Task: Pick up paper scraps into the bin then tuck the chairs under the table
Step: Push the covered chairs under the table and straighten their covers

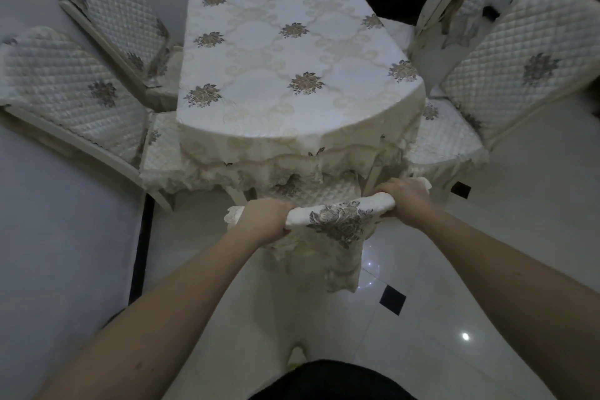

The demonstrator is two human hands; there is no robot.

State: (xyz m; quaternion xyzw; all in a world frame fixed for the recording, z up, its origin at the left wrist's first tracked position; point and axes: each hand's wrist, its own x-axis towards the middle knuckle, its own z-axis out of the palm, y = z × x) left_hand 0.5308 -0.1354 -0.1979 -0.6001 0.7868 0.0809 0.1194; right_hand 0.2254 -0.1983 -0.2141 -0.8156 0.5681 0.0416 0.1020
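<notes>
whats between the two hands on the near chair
In the head view, only the top rail of the near chair, wrapped in its floral cover, runs between the left hand and right hand; both grip it.

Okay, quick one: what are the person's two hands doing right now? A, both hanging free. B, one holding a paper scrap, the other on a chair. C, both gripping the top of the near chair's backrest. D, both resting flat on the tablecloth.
C: the left hand and right hand each curl round the top edge of the cream, flower-embroidered covered backrest of the near chair, at the table's front end.
</notes>
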